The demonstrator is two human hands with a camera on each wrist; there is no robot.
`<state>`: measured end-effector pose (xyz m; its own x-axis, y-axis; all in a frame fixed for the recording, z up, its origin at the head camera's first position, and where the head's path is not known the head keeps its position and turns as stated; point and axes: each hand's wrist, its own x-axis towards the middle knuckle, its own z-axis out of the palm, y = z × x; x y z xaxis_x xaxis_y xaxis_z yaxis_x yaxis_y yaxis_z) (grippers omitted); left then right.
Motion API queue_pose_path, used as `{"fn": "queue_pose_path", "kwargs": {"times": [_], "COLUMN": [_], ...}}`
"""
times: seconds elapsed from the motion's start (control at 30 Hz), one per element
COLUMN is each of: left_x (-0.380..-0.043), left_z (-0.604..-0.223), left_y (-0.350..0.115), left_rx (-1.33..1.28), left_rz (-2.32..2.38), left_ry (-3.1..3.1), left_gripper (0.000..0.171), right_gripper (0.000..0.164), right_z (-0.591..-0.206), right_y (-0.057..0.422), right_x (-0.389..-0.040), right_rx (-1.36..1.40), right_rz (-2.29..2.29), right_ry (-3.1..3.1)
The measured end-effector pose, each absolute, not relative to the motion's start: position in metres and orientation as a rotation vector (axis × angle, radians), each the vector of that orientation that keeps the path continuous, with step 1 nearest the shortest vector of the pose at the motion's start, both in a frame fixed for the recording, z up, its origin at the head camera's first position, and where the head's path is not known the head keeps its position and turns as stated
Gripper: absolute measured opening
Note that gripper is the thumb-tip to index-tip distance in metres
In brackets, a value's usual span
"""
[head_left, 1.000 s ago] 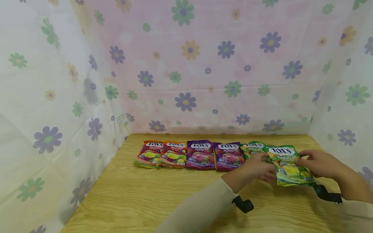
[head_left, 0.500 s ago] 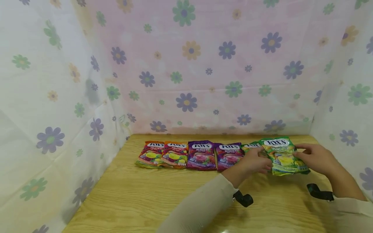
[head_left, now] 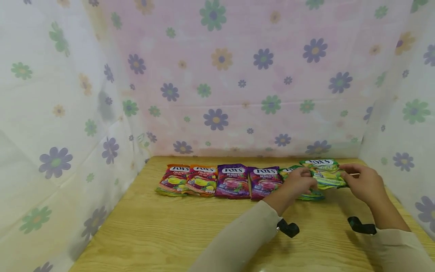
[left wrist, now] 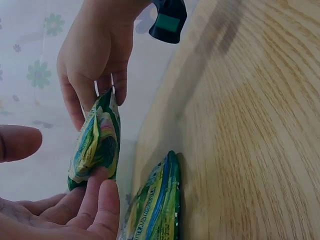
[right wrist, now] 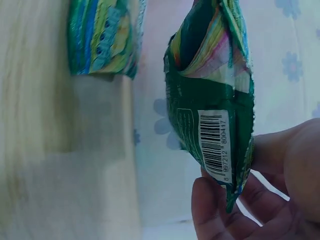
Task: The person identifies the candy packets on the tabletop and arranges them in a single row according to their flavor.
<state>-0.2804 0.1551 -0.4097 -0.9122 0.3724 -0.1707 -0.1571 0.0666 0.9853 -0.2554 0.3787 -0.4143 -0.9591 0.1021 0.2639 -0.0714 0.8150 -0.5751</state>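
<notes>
My right hand (head_left: 365,185) pinches the right edge of a green FOX'S candy bag (head_left: 324,175), raised above the table at the row's right end. In the right wrist view the bag's dark green back with its barcode shows. My left hand (head_left: 295,187) is at the bag's left side. The left wrist view has its fingers (left wrist: 95,200) extended against the bag's edge, the thumb standing apart. A second green candy bag (left wrist: 155,205) lies on the table below, partly hidden behind the left hand in the head view.
Two purple berry candy bags (head_left: 232,181) lie left of the green ones. Two overlapping orange-red fruit bags (head_left: 202,181) end the row at the left. The wooden table (head_left: 163,234) meets flowered cloth walls (head_left: 217,94) at its back and sides.
The held green bag has moved away toward the back of the table and slightly left, with the right hand following. More of the second green bag shows beneath. The other bags stay put.
</notes>
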Motion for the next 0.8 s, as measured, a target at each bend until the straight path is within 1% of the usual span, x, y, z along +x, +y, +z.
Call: {"fn": "queue_pose_path", "kwargs": {"times": [0.17, 0.27, 0.5, 0.7, 0.8], "left_x": [-0.282, -0.284, -0.286, -0.287, -0.288], "left_z": [-0.413, -0.418, -0.431, -0.437, -0.44], "left_y": [0.161, 0.164, 0.166, 0.165, 0.164], "left_rx": [0.177, 0.153, 0.104, 0.075, 0.06], "left_rz": [1.996, 2.076, 2.188, 2.214, 2.231], "left_ry": [1.904, 1.762, 1.408, 1.346, 1.301], "left_gripper": [0.043, 0.041, 0.064, 0.073, 0.077], "right_gripper": [0.037, 0.037, 0.039, 0.042, 0.041], "right_z": [-0.421, -0.427, -0.443, -0.452, -0.455], "right_y": [0.383, 0.385, 0.396, 0.401, 0.402], "right_x": [-0.257, -0.256, -0.252, -0.258, -0.262], "right_rx": [-0.07, -0.113, -0.224, -0.29, -0.288], "right_rz": [0.922, 0.976, 1.076, 1.189, 1.204], "right_ry": [-2.671, -2.649, -2.648, -2.632, -2.621]}}
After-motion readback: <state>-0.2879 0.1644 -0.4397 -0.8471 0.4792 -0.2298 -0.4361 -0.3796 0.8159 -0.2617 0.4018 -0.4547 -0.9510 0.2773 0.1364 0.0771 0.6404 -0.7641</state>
